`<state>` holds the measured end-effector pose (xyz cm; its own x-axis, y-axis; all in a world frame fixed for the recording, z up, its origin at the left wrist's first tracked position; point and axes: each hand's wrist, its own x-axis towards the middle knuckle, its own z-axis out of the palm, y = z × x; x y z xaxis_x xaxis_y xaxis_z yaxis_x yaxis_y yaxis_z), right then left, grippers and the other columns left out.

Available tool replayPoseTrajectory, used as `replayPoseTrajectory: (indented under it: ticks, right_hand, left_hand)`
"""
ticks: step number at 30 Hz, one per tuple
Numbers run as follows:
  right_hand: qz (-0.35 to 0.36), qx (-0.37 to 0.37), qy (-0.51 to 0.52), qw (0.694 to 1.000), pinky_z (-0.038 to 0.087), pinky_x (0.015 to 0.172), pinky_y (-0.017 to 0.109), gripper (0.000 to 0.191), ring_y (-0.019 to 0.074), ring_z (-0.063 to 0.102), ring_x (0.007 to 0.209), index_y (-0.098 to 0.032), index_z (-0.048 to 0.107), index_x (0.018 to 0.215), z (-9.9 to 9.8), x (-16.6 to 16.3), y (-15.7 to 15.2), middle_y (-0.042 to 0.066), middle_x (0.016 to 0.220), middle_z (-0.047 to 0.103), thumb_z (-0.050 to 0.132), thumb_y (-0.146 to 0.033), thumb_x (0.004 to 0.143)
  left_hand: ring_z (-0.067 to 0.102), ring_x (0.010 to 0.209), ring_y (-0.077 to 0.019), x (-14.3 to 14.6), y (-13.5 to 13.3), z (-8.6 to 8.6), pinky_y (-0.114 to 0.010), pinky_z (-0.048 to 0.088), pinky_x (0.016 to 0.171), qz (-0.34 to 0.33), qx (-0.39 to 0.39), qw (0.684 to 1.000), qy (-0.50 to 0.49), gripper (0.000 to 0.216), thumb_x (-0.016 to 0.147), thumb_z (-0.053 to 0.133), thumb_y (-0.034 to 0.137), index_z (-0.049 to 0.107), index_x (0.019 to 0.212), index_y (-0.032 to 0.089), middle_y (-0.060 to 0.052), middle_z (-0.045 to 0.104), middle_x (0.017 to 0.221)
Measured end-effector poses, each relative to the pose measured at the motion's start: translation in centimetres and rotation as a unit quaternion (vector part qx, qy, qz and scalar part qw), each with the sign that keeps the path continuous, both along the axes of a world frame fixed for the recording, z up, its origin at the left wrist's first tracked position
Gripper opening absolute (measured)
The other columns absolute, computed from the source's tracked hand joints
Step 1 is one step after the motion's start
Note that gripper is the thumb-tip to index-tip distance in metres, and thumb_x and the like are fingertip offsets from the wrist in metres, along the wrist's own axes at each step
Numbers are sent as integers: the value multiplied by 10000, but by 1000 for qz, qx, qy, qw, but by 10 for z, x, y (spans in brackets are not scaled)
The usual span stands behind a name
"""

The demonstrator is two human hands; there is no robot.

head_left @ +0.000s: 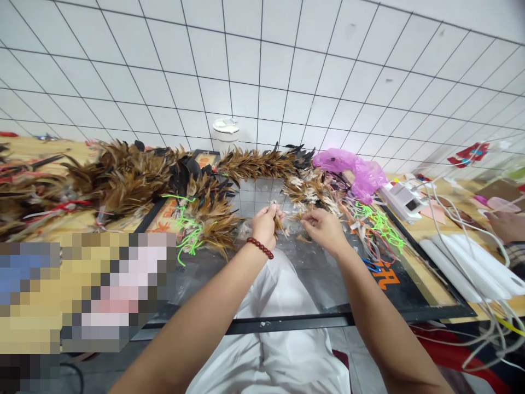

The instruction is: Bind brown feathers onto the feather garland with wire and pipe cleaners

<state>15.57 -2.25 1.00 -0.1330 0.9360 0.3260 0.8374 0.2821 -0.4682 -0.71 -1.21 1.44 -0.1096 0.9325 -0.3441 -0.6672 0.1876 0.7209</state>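
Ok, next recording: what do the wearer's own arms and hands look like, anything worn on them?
The left hand is ungloved, with a bracelet of round, dark red beads just behind it. The right hand is also ungloved, with no bracelet visible. Both forearms are bare, with no sleeves in view.

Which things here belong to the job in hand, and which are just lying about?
Apparently in use:
feathers in the left hand
feather pile by the right hand

Apparently lying about:
lidded cup
white box
pink plastic bag
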Motion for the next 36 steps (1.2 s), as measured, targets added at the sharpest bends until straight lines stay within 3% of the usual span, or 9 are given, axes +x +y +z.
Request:
replayPoseTrajectory:
  ticks: [3,6,10,13,19,23,27,33,36]
  right_hand:
    - [34,-103,-36,993,374,579,254,152,153,574,646,-224,691,709,1,0,-2,5,712,662,704,-375,696]
    - [56,-136,-53,988,349,574,246,64,139,560,629,-222,677,683,-3,-4,-3,0,693,658,671,-275,718]
    - [46,-91,-27,994,348,581,250,100,136,526,612,-205,637,702,-6,-8,0,10,673,625,576,-227,777]
    - [30,-14,74,997,381,601,255,145,142,515,633,-195,606,745,-4,-13,-1,16,692,594,540,-296,825]
    - [77,52,155,983,417,658,272,152,146,525,692,-194,588,751,-2,-29,-7,24,748,584,536,-300,848]
    - [55,50,142,987,412,654,279,141,148,523,684,-197,573,723,-6,-32,-6,23,732,585,535,-274,835]
    - [29,30,160,986,408,636,279,160,146,519,661,-192,588,706,-6,-30,-5,17,699,587,545,-289,826]
    - [108,17,204,973,438,708,293,187,154,564,729,-192,676,753,3,-30,-10,31,749,648,559,-307,844]
    - [62,24,253,965,441,666,285,190,142,553,680,-193,690,800,4,-30,-11,30,767,666,596,-355,827]
  left_hand:
    - [558,514,-61,0,1,-2,-170,441,517,3,2,1000,3,189,752,710,264,577,738,131,44,539,554]
    - [556,515,-64,0,1,-2,-172,434,510,4,4,1000,5,187,754,706,268,579,739,131,44,537,554]
    - [547,508,-63,2,1,-4,-176,436,522,5,9,1000,13,174,756,696,259,584,732,128,39,544,547]
    - [517,480,-57,4,1,-7,-178,414,505,-15,31,999,38,154,747,691,251,606,731,123,28,567,554]
    - [504,493,-65,12,-4,-17,-189,393,489,-48,87,990,96,157,692,710,258,657,704,111,3,613,599]
    - [451,449,-67,15,-7,-19,-197,349,444,-70,94,988,101,194,668,722,304,653,685,124,29,560,539]
    - [512,538,-73,17,-6,-22,-191,403,523,-52,113,985,120,170,641,736,275,682,694,123,9,617,607]
    - [463,458,-68,12,-3,-21,-189,378,462,-57,118,975,178,142,695,684,274,657,663,137,34,548,510]
    - [451,437,-60,9,-4,-17,-180,362,435,-60,126,968,208,134,716,670,264,661,671,139,34,537,506]
